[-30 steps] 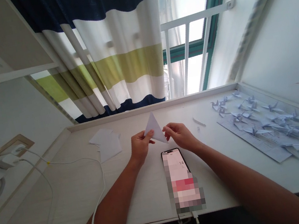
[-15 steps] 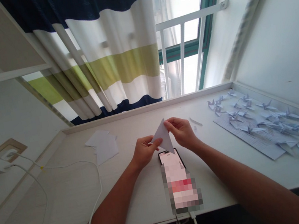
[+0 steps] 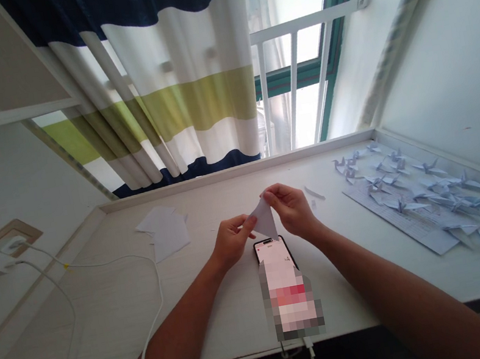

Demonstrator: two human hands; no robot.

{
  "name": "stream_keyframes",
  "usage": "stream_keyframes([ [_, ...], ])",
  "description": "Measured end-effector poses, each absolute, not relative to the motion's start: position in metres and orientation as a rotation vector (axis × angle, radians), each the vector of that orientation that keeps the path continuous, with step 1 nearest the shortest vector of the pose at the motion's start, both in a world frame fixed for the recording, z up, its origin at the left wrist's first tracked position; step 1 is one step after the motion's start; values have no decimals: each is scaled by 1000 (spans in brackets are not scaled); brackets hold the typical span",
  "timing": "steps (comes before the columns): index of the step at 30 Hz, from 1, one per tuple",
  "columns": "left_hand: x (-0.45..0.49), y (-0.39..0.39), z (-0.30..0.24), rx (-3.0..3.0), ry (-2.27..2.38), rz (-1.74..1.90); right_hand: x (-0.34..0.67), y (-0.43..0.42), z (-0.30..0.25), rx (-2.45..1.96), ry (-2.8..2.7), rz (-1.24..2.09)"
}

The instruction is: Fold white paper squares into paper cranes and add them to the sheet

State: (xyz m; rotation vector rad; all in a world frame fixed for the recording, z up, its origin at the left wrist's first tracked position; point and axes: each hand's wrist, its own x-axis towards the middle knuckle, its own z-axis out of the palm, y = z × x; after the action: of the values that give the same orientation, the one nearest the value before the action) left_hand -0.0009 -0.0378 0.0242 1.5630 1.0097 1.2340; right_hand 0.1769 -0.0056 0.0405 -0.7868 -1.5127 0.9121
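Observation:
Between my hands is a small piece of white paper point(image 3: 266, 219) folded into a triangle, held in the air just above the top of a phone point(image 3: 279, 265). My left hand point(image 3: 232, 239) pinches its left corner between thumb and fingers. At the upper corner, my right hand point(image 3: 290, 208) grips the paper with thumb and fingertips. The phone lies on the desk with its screen lit and part of it blurred out.
Loose white paper squares point(image 3: 168, 234) lie to the left. Several folded paper cranes point(image 3: 430, 192) spread over the right side, some on a printed sheet point(image 3: 409, 230). Paper scraps point(image 3: 314, 193) rest beyond my right hand. A white cable point(image 3: 159, 286) crosses the left of the desk.
The folded paper has tilted, and its lower tip sits slightly higher. My left thumb has shifted from the paper's face toward its left corner. Both hands stay in about the same place.

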Motion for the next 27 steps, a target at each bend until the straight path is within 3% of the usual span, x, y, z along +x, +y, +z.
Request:
stream_keyframes([
  [9, 1, -41, 24, 1564, 977, 1080, 179, -4, 45, -829, -1513, 897],
  [18, -8, -26, 21, 1196, 1135, 1370, 179, -6, 36, -798, -1929, 160],
  [23, -11, -25, 21, 1179, 1131, 1461, 172, -9, 34, -855, -2202, 31],
  [27, -10, -25, 19, 1277, 1151, 1469, 170, -8, 30, -906, -2187, 127],
])
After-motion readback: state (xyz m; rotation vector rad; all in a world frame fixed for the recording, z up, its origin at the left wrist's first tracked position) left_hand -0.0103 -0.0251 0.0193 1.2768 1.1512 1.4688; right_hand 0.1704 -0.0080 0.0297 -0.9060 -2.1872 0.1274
